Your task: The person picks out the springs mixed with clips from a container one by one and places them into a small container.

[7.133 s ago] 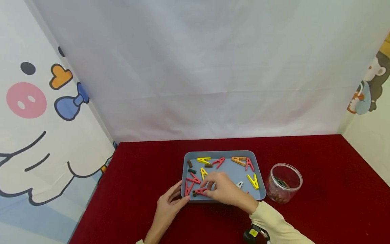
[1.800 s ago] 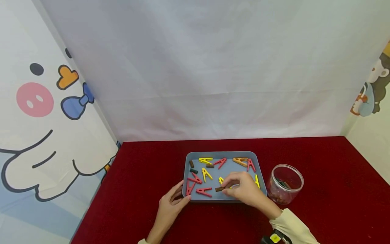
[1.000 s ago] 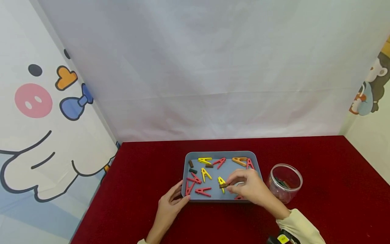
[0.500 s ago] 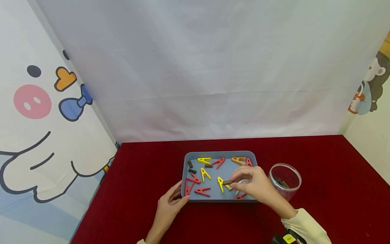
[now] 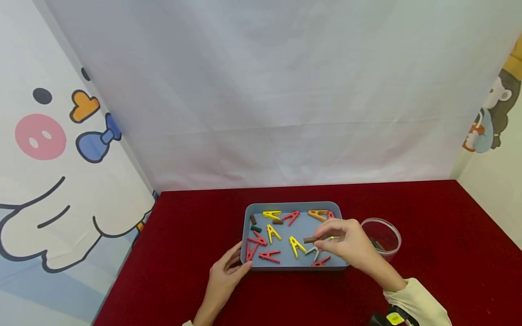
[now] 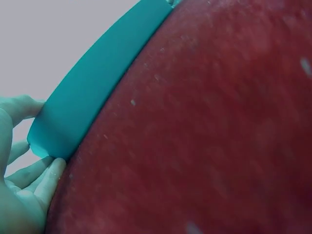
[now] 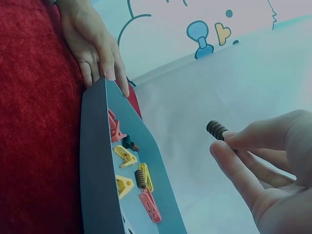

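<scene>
Brown spring (image 5: pixel 309 240): over the tray (image 5: pixel 303 227); light and stiff, we judge; pinch its sides.
Right hand (image 5: pixel 346 240): our fingertips pinch one end.
Left hand (image 5: pixel 222 278): our fingers grip the tray's near-left corner.

Pinched brown spring (image 5: pixel 308 240) now farther right, nearer the jar (image 5: pixel 389 232)

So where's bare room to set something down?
Red tabletop left of the tray, and right of the jar. Inside the tray, a patch between the orange clip and front yellow clip. Crowded: the tray's left end, with red clips and springs, and its front right, where a grey clip lies near the right grip.
</scene>
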The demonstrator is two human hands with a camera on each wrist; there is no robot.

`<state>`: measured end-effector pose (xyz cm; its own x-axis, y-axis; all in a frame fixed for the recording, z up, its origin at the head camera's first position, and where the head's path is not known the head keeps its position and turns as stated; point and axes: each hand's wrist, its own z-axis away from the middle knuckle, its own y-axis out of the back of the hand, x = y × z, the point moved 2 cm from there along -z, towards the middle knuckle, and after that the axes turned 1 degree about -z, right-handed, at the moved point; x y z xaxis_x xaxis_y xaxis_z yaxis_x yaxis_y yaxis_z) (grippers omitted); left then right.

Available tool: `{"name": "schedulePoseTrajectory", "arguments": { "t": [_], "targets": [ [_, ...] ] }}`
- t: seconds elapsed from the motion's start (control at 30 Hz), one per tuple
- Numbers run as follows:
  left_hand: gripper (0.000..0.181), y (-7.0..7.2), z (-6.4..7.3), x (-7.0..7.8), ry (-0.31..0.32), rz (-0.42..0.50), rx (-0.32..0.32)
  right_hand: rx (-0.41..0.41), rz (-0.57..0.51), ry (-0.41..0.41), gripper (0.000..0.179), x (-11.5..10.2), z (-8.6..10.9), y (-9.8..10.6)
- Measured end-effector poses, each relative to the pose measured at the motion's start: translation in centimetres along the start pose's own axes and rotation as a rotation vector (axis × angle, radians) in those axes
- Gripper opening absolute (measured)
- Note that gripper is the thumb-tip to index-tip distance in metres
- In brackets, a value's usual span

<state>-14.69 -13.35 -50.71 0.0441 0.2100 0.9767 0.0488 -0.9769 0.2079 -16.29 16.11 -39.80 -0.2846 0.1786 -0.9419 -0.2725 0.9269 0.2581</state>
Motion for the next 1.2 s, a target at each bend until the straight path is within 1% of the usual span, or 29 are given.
{"name": "schedulePoseTrajectory", "arguments": {
  "t": [0.07,0.23,0.4,0.53,0.63,0.77,0.93,1.1,1.2],
  "targets": [
    [0.055,0.0,-0.1,-0.1,0.002,0.015,0.002,-0.003,-0.002,0.004,0.011,0.1,0.1,0.3],
    [0.054,0.0,-0.2,-0.2,0.006,0.03,0.008,0.009,0.006,-0.025,0.012,-0.5,0.5,0.9],
    [0.054,0.0,-0.2,-0.2,0.016,0.009,0.011,0.024,0.027,-0.061,0.013,-2.1,0.9,1.1],
    [0.054,0.0,-0.2,-0.1,0.013,0.008,0.007,0.033,0.052,-0.058,0.013,-3.0,1.2,1.3],
    [0.055,0.0,-0.1,0.0,0.01,0.009,0.008,0.037,0.05,-0.042,0.013,-2.6,1.3,1.6],
    [0.055,-0.1,-0.2,0.0,0.013,0.001,0.008,0.031,0.022,-0.019,0.013,-1.4,1.3,2.3],
    [0.054,0.0,-0.1,0.1,0.024,-0.005,0.001,0.042,0.017,-0.032,0.016,-0.5,1.5,3.0],
    [0.056,0.1,0.2,1.5,0.036,0.02,-0.021,0.069,0.041,-0.068,0.017,-0.6,1.7,3.6],
    [0.056,0.1,0.5,2.4,0.043,0.018,-0.028,0.079,0.048,-0.065,0.017,-0.7,1.8,3.9]
  ]
}}
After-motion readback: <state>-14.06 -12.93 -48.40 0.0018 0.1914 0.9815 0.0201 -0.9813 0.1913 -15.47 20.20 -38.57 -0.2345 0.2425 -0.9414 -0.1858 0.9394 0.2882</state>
